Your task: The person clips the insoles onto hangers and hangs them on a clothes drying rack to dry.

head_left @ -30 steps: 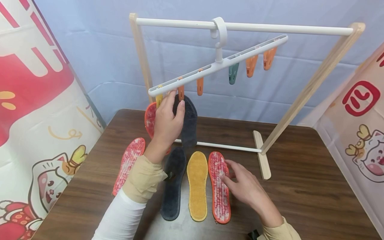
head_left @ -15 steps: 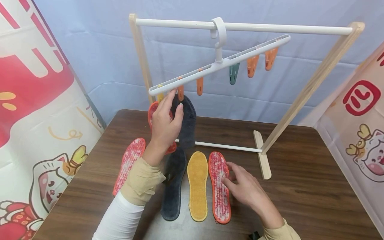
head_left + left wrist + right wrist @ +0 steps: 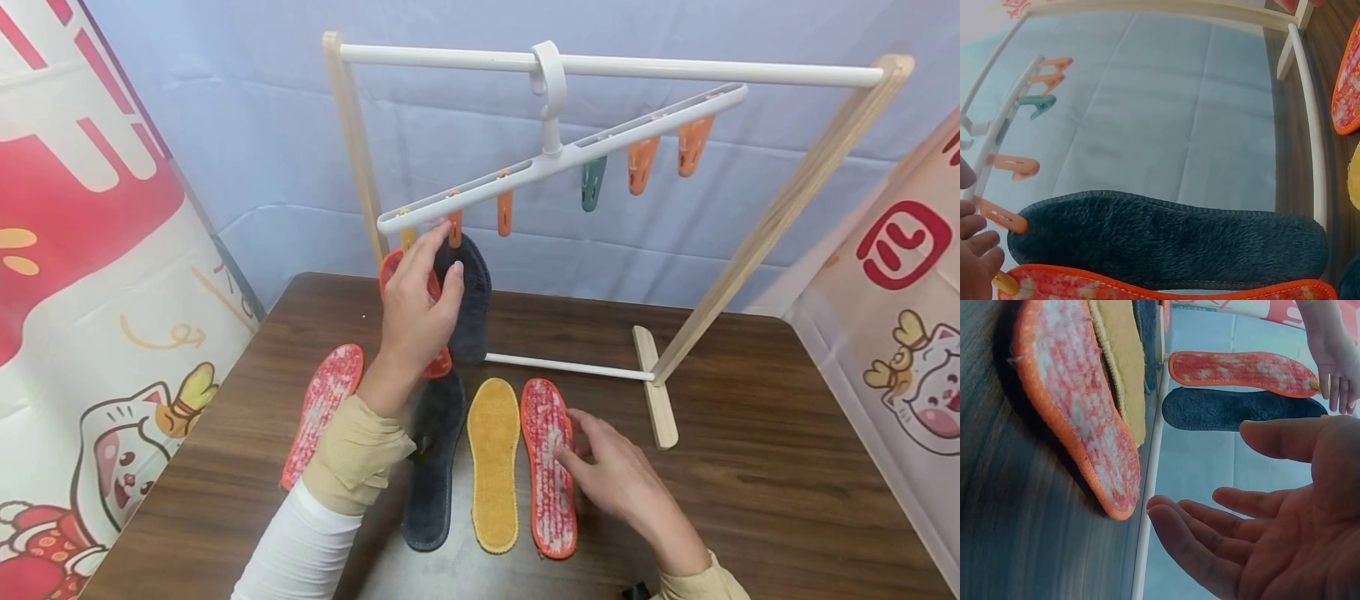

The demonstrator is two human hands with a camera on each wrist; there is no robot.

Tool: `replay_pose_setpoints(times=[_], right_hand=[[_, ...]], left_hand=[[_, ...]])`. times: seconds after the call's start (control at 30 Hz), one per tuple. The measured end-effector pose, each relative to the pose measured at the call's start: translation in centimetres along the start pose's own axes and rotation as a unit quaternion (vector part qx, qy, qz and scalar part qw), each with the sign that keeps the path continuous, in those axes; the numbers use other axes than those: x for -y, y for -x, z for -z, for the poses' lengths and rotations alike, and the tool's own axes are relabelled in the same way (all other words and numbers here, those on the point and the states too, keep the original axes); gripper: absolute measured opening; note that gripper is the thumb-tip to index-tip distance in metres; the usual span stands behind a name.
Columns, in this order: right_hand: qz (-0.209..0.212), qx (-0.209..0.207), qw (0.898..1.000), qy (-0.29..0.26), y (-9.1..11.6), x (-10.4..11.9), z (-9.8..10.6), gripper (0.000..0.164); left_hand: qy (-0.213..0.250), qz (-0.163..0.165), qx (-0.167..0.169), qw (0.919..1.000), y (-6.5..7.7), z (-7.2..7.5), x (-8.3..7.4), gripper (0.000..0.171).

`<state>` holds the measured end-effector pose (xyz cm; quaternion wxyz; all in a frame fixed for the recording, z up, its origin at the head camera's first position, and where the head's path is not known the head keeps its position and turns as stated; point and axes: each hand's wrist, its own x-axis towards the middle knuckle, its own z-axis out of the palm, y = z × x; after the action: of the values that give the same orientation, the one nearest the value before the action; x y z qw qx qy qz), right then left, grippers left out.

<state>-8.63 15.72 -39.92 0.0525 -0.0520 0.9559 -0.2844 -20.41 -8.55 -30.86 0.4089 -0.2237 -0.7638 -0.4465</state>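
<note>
My left hand (image 3: 418, 321) is raised at the low left end of a white clip hanger (image 3: 517, 177), its fingers loosely extended near the bar and clips. From an orange clip (image 3: 1005, 215) hangs a black fuzzy insole (image 3: 1166, 240). Beside it, a yellow clip (image 3: 1006, 283) holds a red-and-white insole (image 3: 438, 364) with an orange edge, partly behind the left hand in the head view. My right hand (image 3: 618, 467) is low over the table, fingers parted and holding nothing, beside a red-and-white insole (image 3: 550, 471) lying there.
A yellow insole (image 3: 494, 467), a black insole (image 3: 431, 467) and another red-and-white insole (image 3: 324, 412) lie on the brown table (image 3: 757, 467). The hanger hooks over the top rod (image 3: 712, 71) of a wood-framed rack. A green clip (image 3: 592, 185) and several orange ones hang along the bar.
The hanger has swivelled slightly, its far end shifting right, and the clipped red-and-white insole has swung a little right. My left hand has moved slightly with it; the right hand stays nearly still.
</note>
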Motion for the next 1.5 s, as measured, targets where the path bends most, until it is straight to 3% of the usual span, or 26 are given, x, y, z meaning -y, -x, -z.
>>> replay_pose_setpoints(times=[0.53,1.5], right_hand=[[-0.008,0.012,1.000,0.002,0.3,-0.3,-0.4,0.055],[-0.017,0.026,1.000,0.001,0.5,-0.8,-1.2,0.057]], left_hand=[[0.009,-0.037,-0.005,0.9993,-0.1,-0.4,-0.6,0.036],[0.022,-0.004,0.027,0.9994,-0.1,-1.2,-0.9,0.040]])
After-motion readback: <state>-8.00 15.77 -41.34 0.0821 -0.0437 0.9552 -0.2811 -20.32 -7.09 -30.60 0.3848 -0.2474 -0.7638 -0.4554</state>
